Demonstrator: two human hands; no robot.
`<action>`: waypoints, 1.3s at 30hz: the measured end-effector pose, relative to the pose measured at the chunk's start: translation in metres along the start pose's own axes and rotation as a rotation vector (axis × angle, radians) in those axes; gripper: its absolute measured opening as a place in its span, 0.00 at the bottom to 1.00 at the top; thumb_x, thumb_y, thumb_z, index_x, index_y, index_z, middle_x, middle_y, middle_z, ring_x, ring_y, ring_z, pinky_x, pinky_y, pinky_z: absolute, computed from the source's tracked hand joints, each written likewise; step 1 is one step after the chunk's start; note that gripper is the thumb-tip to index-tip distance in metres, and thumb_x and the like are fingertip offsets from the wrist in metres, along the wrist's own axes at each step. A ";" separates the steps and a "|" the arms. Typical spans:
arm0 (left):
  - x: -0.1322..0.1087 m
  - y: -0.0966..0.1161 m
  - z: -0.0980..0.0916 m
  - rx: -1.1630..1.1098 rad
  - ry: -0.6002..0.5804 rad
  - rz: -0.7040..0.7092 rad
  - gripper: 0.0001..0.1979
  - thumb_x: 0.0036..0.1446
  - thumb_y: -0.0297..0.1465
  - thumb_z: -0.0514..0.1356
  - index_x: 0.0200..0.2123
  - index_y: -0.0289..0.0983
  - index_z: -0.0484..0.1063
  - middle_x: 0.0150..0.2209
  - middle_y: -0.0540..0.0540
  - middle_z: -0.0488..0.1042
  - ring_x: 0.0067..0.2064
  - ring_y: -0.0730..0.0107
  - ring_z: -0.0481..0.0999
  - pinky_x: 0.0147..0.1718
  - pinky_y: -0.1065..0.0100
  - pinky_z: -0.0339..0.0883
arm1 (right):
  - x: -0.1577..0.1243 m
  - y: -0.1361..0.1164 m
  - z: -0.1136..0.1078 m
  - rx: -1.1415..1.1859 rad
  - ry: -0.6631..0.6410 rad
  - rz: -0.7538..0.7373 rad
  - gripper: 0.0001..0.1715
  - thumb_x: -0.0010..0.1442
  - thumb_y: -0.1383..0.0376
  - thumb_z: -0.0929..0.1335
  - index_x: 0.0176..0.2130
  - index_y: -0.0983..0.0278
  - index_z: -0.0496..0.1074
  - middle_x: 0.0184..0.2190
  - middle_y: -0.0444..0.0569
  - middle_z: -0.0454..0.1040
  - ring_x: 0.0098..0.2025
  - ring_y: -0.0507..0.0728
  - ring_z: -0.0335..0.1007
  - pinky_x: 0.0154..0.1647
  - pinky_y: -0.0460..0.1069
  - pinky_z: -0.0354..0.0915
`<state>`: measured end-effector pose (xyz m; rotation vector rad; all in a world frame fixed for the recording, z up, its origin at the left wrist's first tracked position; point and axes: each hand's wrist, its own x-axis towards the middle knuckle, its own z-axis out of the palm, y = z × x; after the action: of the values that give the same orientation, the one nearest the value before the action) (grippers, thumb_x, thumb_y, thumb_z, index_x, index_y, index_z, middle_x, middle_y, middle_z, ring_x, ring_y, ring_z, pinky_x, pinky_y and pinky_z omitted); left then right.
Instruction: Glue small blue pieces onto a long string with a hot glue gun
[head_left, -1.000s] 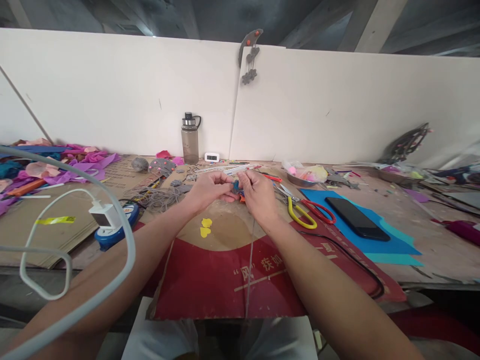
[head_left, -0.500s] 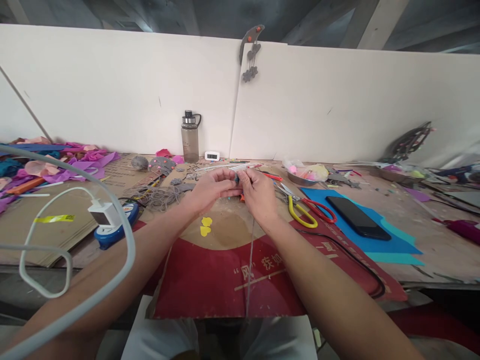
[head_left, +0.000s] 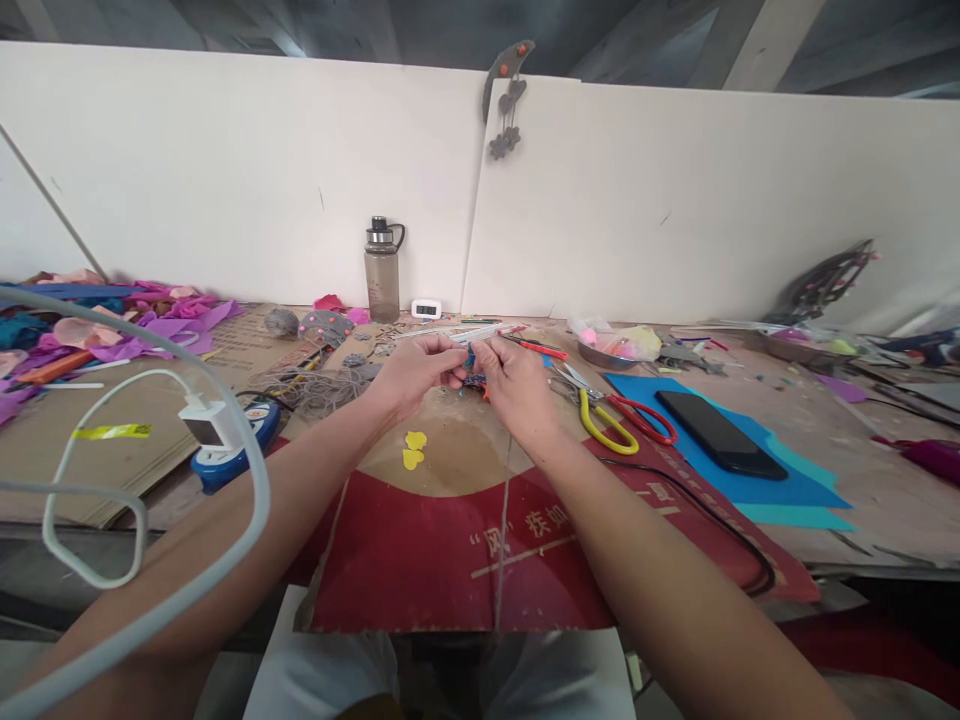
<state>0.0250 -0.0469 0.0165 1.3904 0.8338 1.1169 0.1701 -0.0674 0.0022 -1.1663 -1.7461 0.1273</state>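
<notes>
My left hand (head_left: 424, 372) and my right hand (head_left: 514, 385) meet above the far part of a red and tan cardboard sheet (head_left: 420, 570). Both have their fingers pinched together. Between the fingertips shows a small dark blue piece (head_left: 471, 356), mostly covered by the fingers. A thin grey string (head_left: 501, 540) runs from beneath my right hand down over the cardboard's front edge. Nearer to me, two yellow heart-like cutouts (head_left: 414, 450) lie on the cardboard. Some orange and blue bits show just under the hands.
Scissors with yellow and red handles (head_left: 609, 425) and a black phone (head_left: 720, 435) on blue sheets lie right. Grey yarn (head_left: 319, 390) and a white charger (head_left: 212, 425) sit left. A bottle (head_left: 382, 275) stands behind; a white cable crosses my left forearm.
My left hand's fingers have shifted slightly, and more of the blue piece shows between the hands. The whole view has moved a little.
</notes>
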 end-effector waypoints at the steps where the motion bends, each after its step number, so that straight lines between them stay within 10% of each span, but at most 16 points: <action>1: 0.000 0.001 0.001 -0.014 0.012 -0.003 0.05 0.47 0.28 0.63 0.24 0.31 0.72 0.22 0.48 0.71 0.23 0.79 0.69 0.25 0.73 0.64 | 0.000 -0.001 0.000 0.009 -0.002 0.003 0.21 0.64 0.56 0.58 0.23 0.62 0.60 0.21 0.43 0.65 0.24 0.51 0.57 0.29 0.47 0.51; 12: 0.004 -0.002 -0.005 -0.140 0.080 0.033 0.09 0.46 0.27 0.66 0.24 0.32 0.68 0.23 0.49 0.72 0.26 0.77 0.74 0.35 0.69 0.71 | -0.004 -0.005 0.000 0.099 0.040 0.006 0.01 0.56 0.67 0.63 0.32 0.62 0.63 0.26 0.43 0.66 0.28 0.52 0.58 0.32 0.47 0.55; 39: -0.001 -0.002 0.003 -0.140 0.149 0.082 0.12 0.42 0.32 0.69 0.24 0.33 0.69 0.23 0.51 0.70 0.26 0.78 0.70 0.28 0.73 0.64 | -0.003 -0.002 0.004 0.088 0.032 0.036 0.19 0.64 0.58 0.58 0.25 0.63 0.65 0.23 0.44 0.69 0.26 0.52 0.61 0.28 0.47 0.52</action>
<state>0.0283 -0.0482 0.0141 1.2460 0.7933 1.3297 0.1663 -0.0690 -0.0009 -1.1302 -1.6757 0.2040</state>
